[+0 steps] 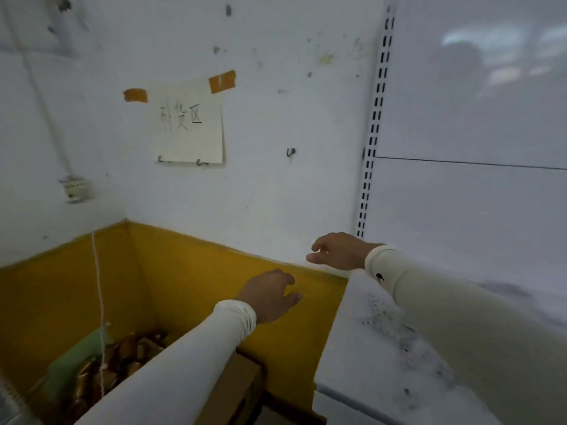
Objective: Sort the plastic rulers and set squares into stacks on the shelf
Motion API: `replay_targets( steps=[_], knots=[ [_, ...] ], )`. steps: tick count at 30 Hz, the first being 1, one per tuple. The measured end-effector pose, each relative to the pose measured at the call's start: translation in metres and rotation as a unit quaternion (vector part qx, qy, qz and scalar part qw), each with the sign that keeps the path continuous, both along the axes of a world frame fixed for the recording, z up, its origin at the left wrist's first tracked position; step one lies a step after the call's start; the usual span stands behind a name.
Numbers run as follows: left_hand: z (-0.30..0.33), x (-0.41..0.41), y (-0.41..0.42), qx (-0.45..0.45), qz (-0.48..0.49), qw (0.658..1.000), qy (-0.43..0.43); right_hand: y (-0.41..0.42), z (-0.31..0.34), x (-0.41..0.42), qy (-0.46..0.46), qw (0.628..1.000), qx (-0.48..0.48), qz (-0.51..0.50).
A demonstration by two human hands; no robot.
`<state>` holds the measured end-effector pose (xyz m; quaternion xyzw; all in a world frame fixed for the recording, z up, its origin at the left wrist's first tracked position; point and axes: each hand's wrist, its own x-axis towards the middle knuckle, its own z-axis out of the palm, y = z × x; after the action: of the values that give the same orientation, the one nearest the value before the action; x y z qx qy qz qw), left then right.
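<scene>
Both the left hand (271,294) and the right hand (337,251) hang with fingers loosely apart, holding nothing, beside the white shelf (383,348). No rulers or set squares are in view. The likely risk is reaching blind: with the view on the wall, a hand may knock the shelf edge.

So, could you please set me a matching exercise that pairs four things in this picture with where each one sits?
Things:
1. paper sign
2. left hand
3. right hand
4. white shelf

Places:
A. lower right, its surface bare where it shows
B. taped to the white wall, upper middle
C. in front of the yellow band of the wall
D. above the shelf's far left corner, holding nothing

Pairs: 1-B, 2-C, 3-D, 4-A
</scene>
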<state>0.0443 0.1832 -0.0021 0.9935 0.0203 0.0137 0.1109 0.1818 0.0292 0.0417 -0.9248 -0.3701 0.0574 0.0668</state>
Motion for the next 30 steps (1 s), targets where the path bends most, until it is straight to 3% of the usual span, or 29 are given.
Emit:
replay_targets(
  steps=[5,12,18,26,30],
  knots=[
    [0.010,0.052,-0.035,-0.020,-0.163,0.986,-0.013,-0.075,0.004,-0.011,0.006,0.986,-0.008,-0.168],
    [-0.002,0.064,-0.112,-0.018,-0.377,0.926,0.013,-0.184,0.000,-0.080,0.023,0.936,-0.016,-0.350],
    [0.000,0.057,-0.147,-0.017,-0.408,0.913,0.021,-0.236,-0.002,-0.121,0.021,0.910,-0.007,-0.414],
    [-0.001,0.057,-0.174,0.068,-0.414,0.908,-0.011,-0.266,-0.010,-0.145,0.022,0.895,0.011,-0.446],
    [0.000,0.057,-0.175,0.043,-0.426,0.904,-0.025,-0.274,-0.012,-0.150,0.015,0.892,0.012,-0.451]
  ],
)
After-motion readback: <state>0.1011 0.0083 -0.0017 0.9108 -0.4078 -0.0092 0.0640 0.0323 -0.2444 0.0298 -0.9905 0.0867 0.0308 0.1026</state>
